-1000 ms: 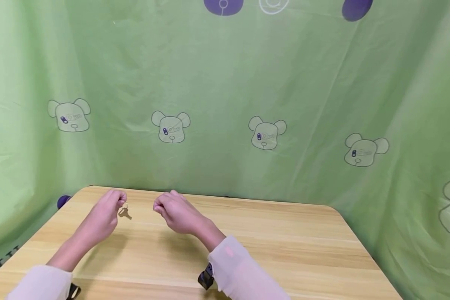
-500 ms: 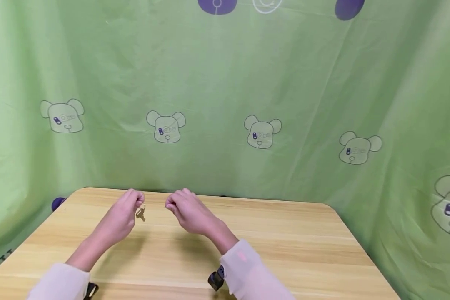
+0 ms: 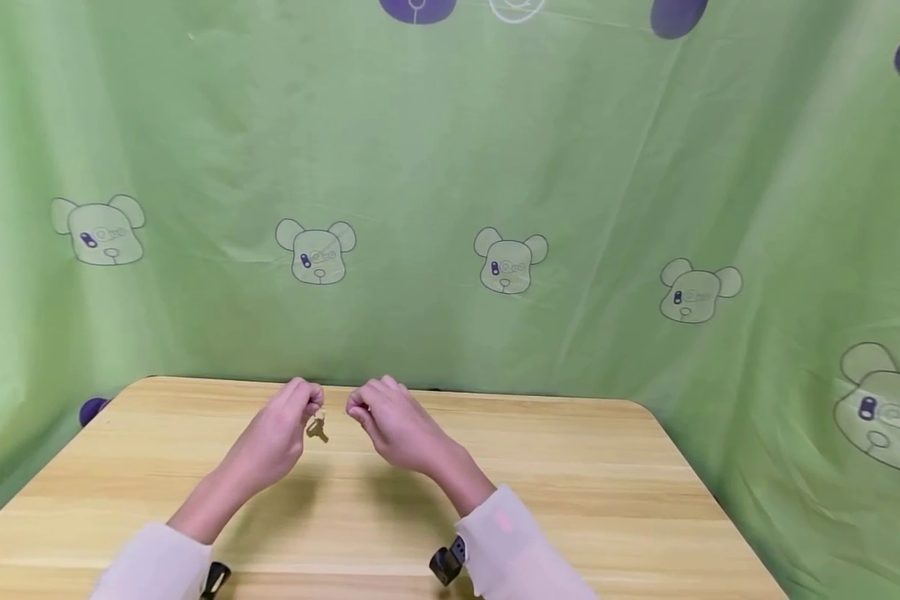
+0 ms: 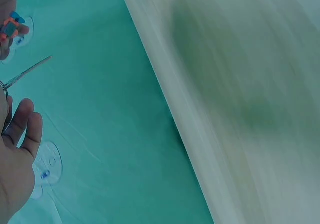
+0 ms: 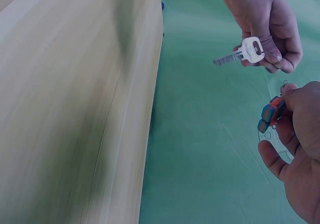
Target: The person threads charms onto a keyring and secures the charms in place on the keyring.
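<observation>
In the head view my left hand (image 3: 276,435) is raised above the table, a small key (image 3: 317,430) hanging below its fingertips. The right wrist view shows that key (image 5: 251,50) on a thin metal ring (image 5: 272,57), which the left thumb and fingers pinch. Facing it, my right hand (image 3: 403,427) pinches a small orange and blue charm (image 5: 271,113) with a tiny wire loop (image 5: 284,85) at its top. The charm (image 4: 10,27) also appears at the left wrist view's edge. A narrow gap separates the hands; key ring and charm are apart. Fingers hide the charm in the head view.
Beneath both hands lies a light wooden table (image 3: 555,500) with rounded far corners. A green curtain (image 3: 420,150) printed with bear heads hangs behind it and along the sides. Each wrist carries a black strapped camera, such as the right one (image 3: 446,563).
Both hands have moved rightward in the head view, the left one further, so the gap between them has narrowed. The key still hangs from the left hand. The whole view has shifted slightly.
</observation>
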A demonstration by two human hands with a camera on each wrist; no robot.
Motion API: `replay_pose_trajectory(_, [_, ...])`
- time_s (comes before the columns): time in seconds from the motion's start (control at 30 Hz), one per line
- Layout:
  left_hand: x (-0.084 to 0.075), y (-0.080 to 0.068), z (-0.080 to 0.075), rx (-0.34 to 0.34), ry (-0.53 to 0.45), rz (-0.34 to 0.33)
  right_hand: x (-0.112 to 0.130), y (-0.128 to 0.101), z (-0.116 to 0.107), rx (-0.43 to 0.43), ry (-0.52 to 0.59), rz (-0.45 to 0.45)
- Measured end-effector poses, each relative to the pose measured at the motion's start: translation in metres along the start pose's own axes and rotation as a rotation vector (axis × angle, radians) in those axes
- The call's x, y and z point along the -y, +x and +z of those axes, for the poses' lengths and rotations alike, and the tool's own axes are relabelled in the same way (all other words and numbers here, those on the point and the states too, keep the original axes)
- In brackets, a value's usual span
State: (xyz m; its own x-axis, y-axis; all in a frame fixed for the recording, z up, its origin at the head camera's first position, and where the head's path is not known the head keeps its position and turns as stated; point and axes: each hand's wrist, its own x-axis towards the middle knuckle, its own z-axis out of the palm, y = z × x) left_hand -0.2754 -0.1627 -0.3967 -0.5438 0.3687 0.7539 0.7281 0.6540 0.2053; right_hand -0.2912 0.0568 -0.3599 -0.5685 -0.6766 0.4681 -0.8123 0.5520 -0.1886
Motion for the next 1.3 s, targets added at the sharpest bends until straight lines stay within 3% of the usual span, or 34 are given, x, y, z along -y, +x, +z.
replay_pose_trajectory(0.27, [-0.018,0.010,0.020,-0.023,-0.036,0.057,-0.006,-0.013,-0.005,-0.026,-0.004,0.022])
replay_pose_trajectory(0.73, [-0.042,0.019,0.043,-0.048,-0.133,0.093,-0.017,-0.038,-0.012,-0.127,0.031,0.018])
replay_pose_trajectory(1.3, [-0.070,0.020,0.051,-0.080,-0.200,0.133,-0.015,-0.064,-0.033,-0.215,0.050,-0.028])
